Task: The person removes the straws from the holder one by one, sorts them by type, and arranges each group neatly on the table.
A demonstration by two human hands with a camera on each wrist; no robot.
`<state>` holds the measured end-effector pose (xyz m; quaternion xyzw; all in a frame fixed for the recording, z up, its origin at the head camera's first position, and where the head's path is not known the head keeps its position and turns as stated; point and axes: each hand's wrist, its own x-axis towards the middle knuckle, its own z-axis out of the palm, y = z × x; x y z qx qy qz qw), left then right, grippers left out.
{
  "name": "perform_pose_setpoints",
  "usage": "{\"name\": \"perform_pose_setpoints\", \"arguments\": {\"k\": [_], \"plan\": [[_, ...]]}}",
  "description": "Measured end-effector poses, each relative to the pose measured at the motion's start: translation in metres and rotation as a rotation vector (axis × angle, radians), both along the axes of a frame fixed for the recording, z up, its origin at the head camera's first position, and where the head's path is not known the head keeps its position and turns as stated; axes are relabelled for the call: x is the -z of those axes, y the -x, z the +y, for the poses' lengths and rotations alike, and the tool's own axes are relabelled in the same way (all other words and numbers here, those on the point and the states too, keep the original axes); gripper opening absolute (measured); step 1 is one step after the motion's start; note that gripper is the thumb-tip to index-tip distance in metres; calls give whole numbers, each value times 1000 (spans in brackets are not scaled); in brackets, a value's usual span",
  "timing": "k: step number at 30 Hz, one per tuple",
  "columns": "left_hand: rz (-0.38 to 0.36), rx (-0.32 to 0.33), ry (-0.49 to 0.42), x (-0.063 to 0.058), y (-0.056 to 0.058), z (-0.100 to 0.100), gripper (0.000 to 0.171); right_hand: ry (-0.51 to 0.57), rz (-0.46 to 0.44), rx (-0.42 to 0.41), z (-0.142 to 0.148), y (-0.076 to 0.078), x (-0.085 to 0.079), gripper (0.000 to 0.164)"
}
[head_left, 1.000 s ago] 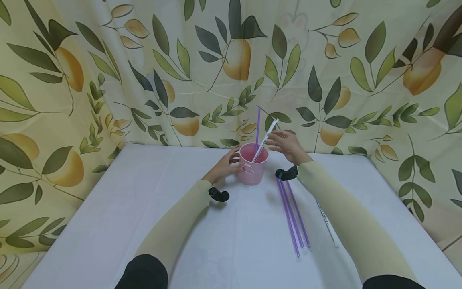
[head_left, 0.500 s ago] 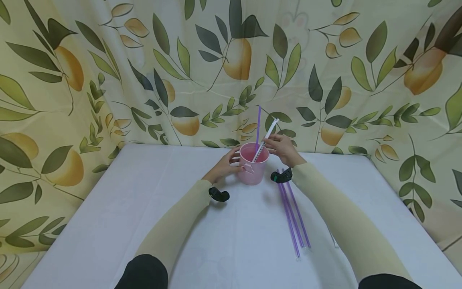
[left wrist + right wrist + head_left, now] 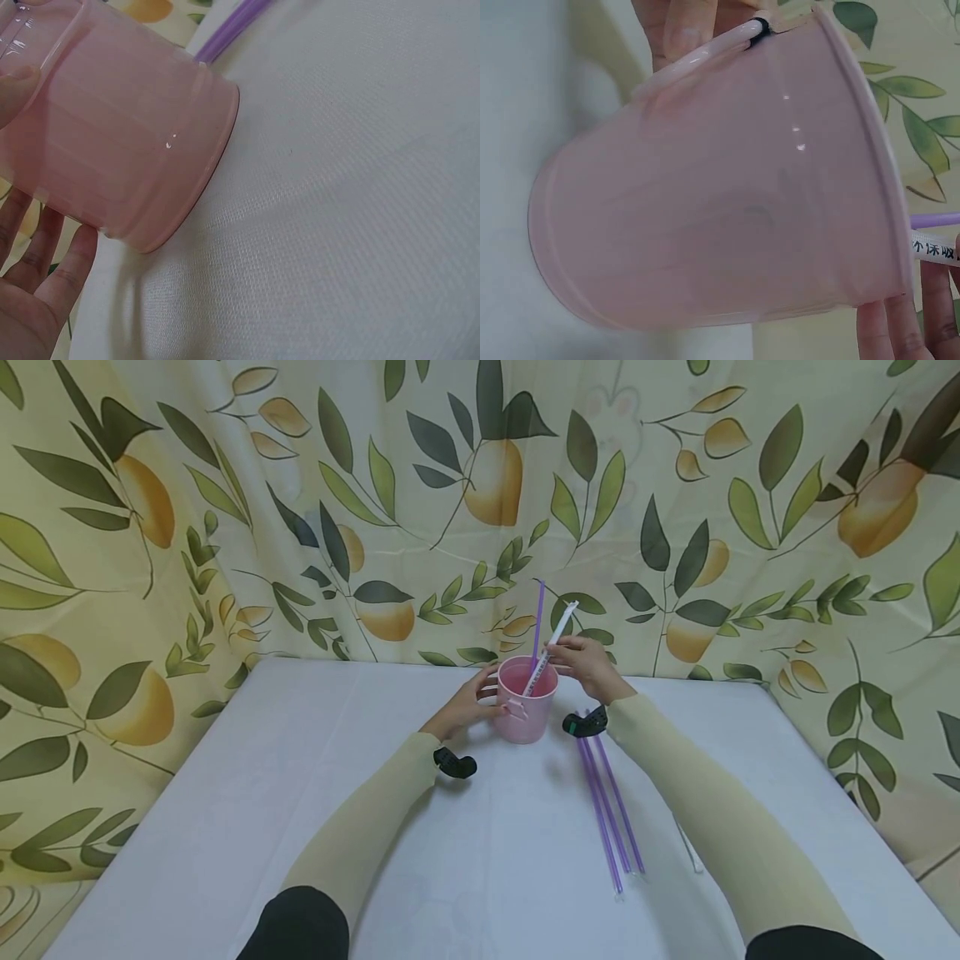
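A pink cup (image 3: 525, 722) with a small side handle stands upright near the table's back edge. My left hand (image 3: 467, 703) grips it from the left, thumb by the handle and fingers behind, as the left wrist view shows. A purple straw (image 3: 538, 618) and a white paper-wrapped straw (image 3: 562, 620) with dark print lean in the cup, their upper ends above the rim. My right hand (image 3: 588, 667) is at the cup's right rim. Its upper fingers pinch the wrapped straw, while lower fingertips (image 3: 871, 319) touch the cup just below the rim.
Several purple straws (image 3: 611, 818) lie in a loose bundle on the white-covered table (image 3: 360, 760), right of centre. Another white wrapped straw (image 3: 688, 847) lies partly under my right forearm. A patterned curtain (image 3: 420, 485) hangs behind the table.
My right hand has moved left, from just beside the wrapped straw onto it and the cup's rim. Both straws' upper ends have shifted slightly. My left hand stays on the cup.
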<state>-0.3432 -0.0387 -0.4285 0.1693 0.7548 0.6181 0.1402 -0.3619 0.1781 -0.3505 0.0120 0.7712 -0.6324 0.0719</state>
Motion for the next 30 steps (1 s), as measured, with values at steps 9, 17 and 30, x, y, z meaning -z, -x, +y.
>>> {"name": "perform_pose_setpoints", "arguments": {"k": [9,17,30], "plan": [[-5,2,0,0,0,0,83,-2,6,-14,-2,-2,-14,39],[-9,6,-4,2,1,0,83,70,9,-16,0,-1,-24,42],[1,10,7,3,1,-1,84,142,57,1,4,-5,-41,27]]}}
